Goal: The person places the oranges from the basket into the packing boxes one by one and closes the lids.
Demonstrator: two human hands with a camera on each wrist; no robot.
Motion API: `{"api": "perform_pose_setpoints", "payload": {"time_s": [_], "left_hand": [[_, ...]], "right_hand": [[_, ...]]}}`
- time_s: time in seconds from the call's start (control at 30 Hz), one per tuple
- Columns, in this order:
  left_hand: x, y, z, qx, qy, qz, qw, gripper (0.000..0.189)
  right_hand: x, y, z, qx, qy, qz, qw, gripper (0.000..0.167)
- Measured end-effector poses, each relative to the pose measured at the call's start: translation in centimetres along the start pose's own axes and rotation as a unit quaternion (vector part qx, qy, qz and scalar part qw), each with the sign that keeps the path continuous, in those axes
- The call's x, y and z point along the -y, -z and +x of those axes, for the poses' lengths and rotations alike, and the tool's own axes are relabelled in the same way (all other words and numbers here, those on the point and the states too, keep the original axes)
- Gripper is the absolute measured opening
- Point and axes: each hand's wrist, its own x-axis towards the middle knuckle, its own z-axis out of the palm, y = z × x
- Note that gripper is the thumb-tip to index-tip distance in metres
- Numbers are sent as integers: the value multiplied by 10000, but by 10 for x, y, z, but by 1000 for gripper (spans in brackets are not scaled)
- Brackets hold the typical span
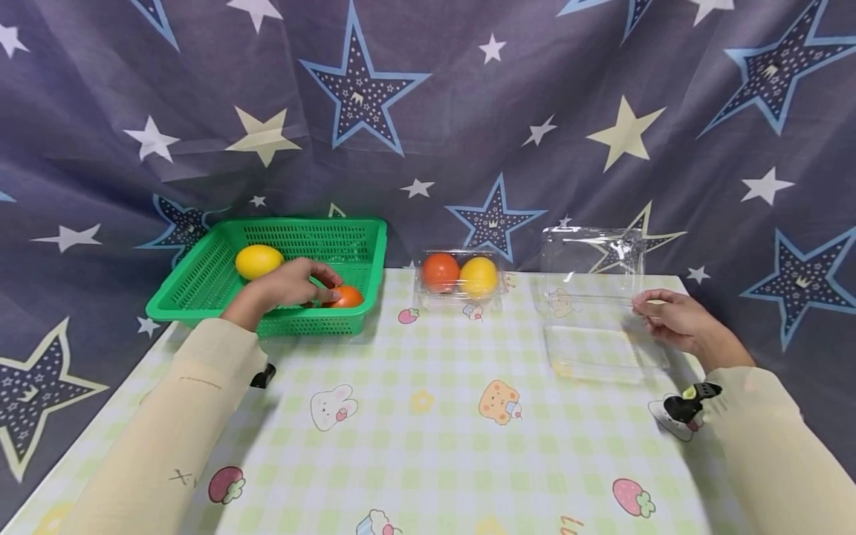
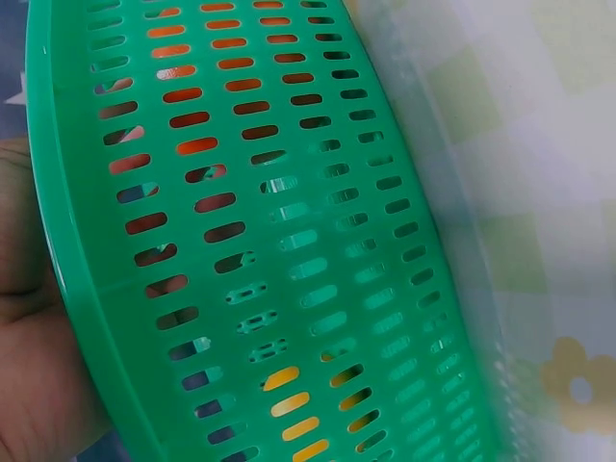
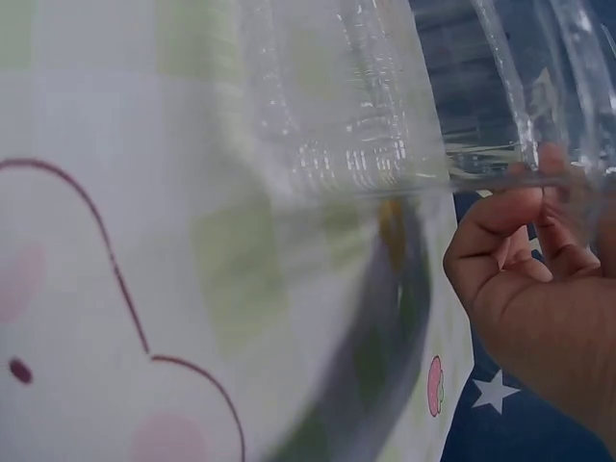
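Inside the green basket (image 1: 273, 322), my left hand (image 1: 287, 284) grips an orange-red fruit (image 1: 349, 297) that looks like a tomato, near the front right corner. In the left wrist view, the basket wall (image 2: 289, 231) hides the fingers, and orange shows through its slots. A yellow lemon (image 1: 259, 261) lies in the basket behind that wrist. On the right, my right hand (image 1: 672, 319) pinches the raised lid (image 1: 591, 260) of a clear plastic box (image 1: 595, 357) at its edge. The box stands open on the table, its lid tilted up at the back.
A second clear box (image 1: 460, 299) at the table's back middle holds a red round fruit (image 1: 440, 273) and a yellow one (image 1: 478, 277). A dark star-patterned curtain (image 1: 428, 134) hangs right behind the table. The checked tablecloth (image 1: 401, 461) carries printed cartoon figures.
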Motion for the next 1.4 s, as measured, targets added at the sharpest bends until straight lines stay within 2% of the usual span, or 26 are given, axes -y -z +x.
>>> {"api": "perform_pose_setpoints", "payload": {"time_s": [0.13,0.23,0.57,0.9,1.07,1.4], "left_hand": [[-1,0,0,21,6,39,10000,40],[-1,0,0,29,-14,66,10000,40],[-1,-2,2,4,4,27,10000,40],[-1,-3,0,-43,47,-17,10000,38],[0,-4,1,-70,38,-41,10000,37],[-3,-2,-2,-24,58,3,10000,36]], "right_hand": [[-1,-4,1,39,1,158,9999,19],[-2,-7,3,9,18,82,10000,20],[-7,-28,3,115,164,214,9996,13],[-6,-56,-2,176,301,-91,9994,3],[-8,-69,-3,37,318,-348,9989,4],[-9,-94,-2,26,451,-159,9989,3]]}}
